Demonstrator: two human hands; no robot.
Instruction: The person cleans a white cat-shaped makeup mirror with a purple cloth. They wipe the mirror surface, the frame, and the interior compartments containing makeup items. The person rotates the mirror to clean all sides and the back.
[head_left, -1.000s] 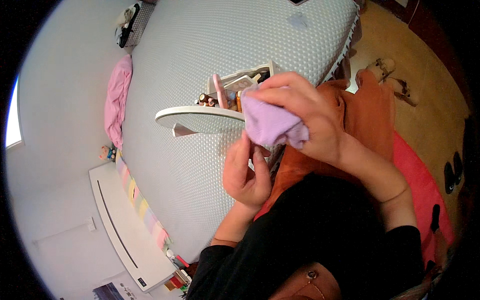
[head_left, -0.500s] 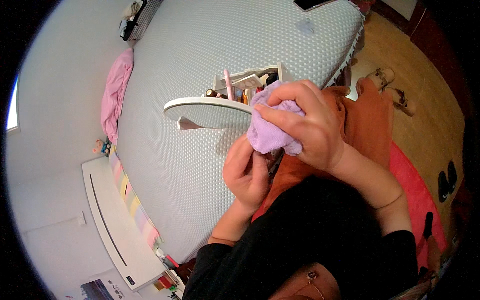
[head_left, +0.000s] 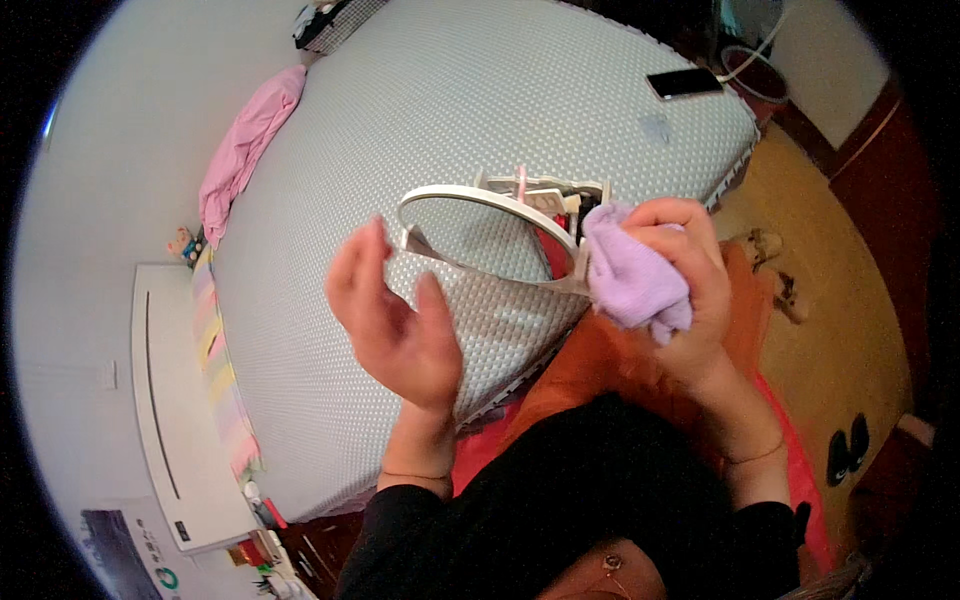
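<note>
My right hand (head_left: 672, 280) grips a lilac cloth (head_left: 630, 280) against the mirror (head_left: 490, 235) rim near the bed (head_left: 450, 110) edge; my left hand (head_left: 395, 320) hangs open, empty. Unsupported, the mirror could tip if I press hard.

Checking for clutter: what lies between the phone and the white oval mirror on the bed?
Only bare dotted bedspread between phone and mirror, per the head view.
</note>
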